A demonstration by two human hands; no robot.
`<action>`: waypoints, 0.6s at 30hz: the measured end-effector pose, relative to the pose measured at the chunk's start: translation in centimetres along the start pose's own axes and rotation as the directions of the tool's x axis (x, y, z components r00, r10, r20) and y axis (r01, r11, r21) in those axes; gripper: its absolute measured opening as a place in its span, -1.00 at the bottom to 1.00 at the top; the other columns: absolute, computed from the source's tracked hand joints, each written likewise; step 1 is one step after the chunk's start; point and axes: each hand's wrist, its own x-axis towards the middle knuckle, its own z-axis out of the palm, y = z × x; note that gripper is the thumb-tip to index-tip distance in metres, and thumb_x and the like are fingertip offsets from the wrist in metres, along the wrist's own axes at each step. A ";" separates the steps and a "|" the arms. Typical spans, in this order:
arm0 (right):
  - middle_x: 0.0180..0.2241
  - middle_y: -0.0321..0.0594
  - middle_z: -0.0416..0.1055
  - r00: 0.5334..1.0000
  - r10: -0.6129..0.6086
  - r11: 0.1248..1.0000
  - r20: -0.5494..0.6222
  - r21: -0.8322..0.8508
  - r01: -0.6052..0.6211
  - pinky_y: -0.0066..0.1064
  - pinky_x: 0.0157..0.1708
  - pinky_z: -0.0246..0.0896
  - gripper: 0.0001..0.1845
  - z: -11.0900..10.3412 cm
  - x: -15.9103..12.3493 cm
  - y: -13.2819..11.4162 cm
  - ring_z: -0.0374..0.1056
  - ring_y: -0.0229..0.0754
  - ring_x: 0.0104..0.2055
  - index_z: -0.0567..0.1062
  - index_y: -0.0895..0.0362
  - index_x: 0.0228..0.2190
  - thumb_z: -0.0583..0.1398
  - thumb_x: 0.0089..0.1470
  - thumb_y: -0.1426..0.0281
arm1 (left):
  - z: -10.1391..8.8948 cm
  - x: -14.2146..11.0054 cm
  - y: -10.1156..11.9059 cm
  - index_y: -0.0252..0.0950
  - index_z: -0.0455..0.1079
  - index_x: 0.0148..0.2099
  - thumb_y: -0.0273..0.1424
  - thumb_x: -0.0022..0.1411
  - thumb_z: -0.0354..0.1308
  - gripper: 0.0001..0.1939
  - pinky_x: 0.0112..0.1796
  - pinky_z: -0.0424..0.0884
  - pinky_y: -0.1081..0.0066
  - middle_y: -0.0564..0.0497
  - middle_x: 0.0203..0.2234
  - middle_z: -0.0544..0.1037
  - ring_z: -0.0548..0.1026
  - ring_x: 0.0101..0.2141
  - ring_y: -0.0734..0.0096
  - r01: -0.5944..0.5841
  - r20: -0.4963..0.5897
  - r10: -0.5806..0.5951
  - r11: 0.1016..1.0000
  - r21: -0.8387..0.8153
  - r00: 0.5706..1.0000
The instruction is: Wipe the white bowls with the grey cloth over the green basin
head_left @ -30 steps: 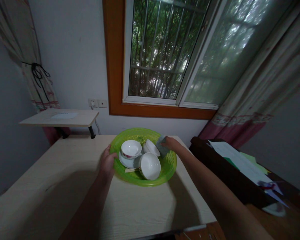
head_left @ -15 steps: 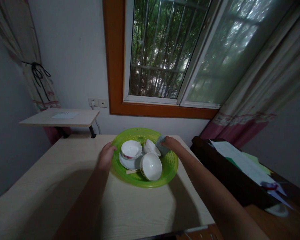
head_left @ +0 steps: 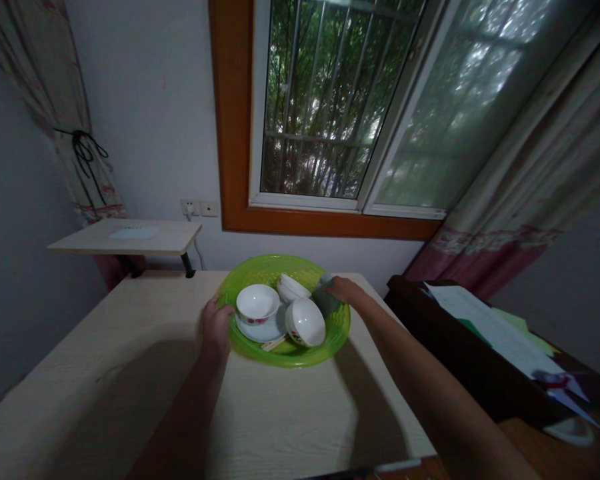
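Note:
A green plastic basket (head_left: 280,360) sits at the far part of the table, close to the wall. My left hand (head_left: 216,327) grips its left rim, thumb on the edge. At the right rim my right hand (head_left: 344,289) clasps a grey-green cloth (head_left: 326,301), pressed against the inside of the basket. Inside, a white bowl (head_left: 257,303) rests on a white plate (head_left: 275,328). A second bowl (head_left: 291,289) leans behind, and a third bowl (head_left: 307,323) lies tilted towards me. Light chopsticks (head_left: 274,343) poke out beside the plate, partly hidden.
The pale wooden table (head_left: 270,420) stretches in front of the basket. A small raised shelf (head_left: 170,239) with a paper stands at the back left. To the right is a dark cabinet (head_left: 430,333) with papers on top. A barred window (head_left: 325,133) is behind.
The basket has turned slightly counterclockwise and shifted a little left, carrying the bowls, plate and chopsticks round. Both hands stay at the rim, the right one with the cloth.

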 end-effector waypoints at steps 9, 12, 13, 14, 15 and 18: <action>0.06 0.20 0.58 1.000 -0.016 1.000 -0.010 -0.001 0.016 -0.21 -0.03 0.45 -0.55 0.1 -0.1 -0.2 0.55 0.21 0.10 0.61 0.20 0.06 0.21 0.26 0.21 | -0.1 4.9 3.1 -0.41 0.50 0.09 -0.60 -0.17 0.23 -0.34 -0.31 0.54 0.34 -0.14 -0.27 0.69 0.64 -0.37 0.21 0.157 0.205 -0.173 0.983 0.095 0.963; 0.04 0.23 0.59 1.000 -0.005 1.000 -0.009 0.006 0.005 -0.21 -0.06 0.46 -0.51 0.1 -0.2 -0.2 0.55 0.21 0.09 0.60 0.23 0.07 0.20 0.26 0.20 | 0.0 5.0 2.7 -0.42 0.52 0.07 -0.63 -0.21 0.16 -0.32 -0.29 0.54 0.35 -0.15 -0.24 0.70 0.65 -0.32 0.18 0.126 0.227 -0.143 0.988 0.088 0.963; 0.04 0.24 0.59 1.000 -0.001 1.000 -0.009 0.007 0.001 -0.21 -0.06 0.46 -0.50 0.1 -0.2 -0.3 0.56 0.21 0.08 0.59 0.25 0.08 0.19 0.26 0.19 | 0.0 4.9 2.5 -0.41 0.51 0.10 -0.64 -0.22 0.15 -0.28 -0.27 0.54 0.36 -0.15 -0.22 0.70 0.66 -0.29 0.18 0.107 0.211 -0.121 0.991 0.079 0.970; 0.04 0.25 0.59 1.000 0.003 1.000 -0.009 0.009 -0.003 -0.21 -0.07 0.46 -0.48 0.1 -0.2 -0.3 0.56 0.21 0.08 0.58 0.26 0.09 0.19 0.26 0.18 | 0.0 4.7 2.3 -0.41 0.49 0.14 -0.64 -0.22 0.14 -0.25 -0.27 0.54 0.37 -0.15 -0.20 0.70 0.66 -0.28 0.20 0.091 0.187 -0.103 0.993 0.074 0.977; 0.04 0.25 0.58 1.000 0.004 1.000 -0.009 0.009 -0.004 -0.21 -0.06 0.46 -0.47 0.0 -0.3 -0.3 0.56 0.21 0.08 0.58 0.26 0.09 0.19 0.26 0.17 | 0.0 4.5 2.2 -0.41 0.47 0.18 -0.64 -0.21 0.13 -0.21 -0.26 0.53 0.38 -0.15 -0.19 0.69 0.65 -0.27 0.22 0.081 0.159 -0.092 0.994 0.071 0.983; 0.03 0.23 0.59 1.000 -0.003 1.000 -0.009 0.009 0.003 -0.21 -0.06 0.46 -0.49 -0.2 -0.5 -0.5 0.57 0.20 0.06 0.59 0.25 0.07 0.21 0.25 0.16 | -0.2 3.7 1.8 -0.38 0.38 0.33 -0.65 -0.16 0.13 -0.10 -0.27 0.52 0.40 -0.14 -0.12 0.68 0.64 -0.30 0.29 0.084 0.046 -0.087 0.994 0.070 0.995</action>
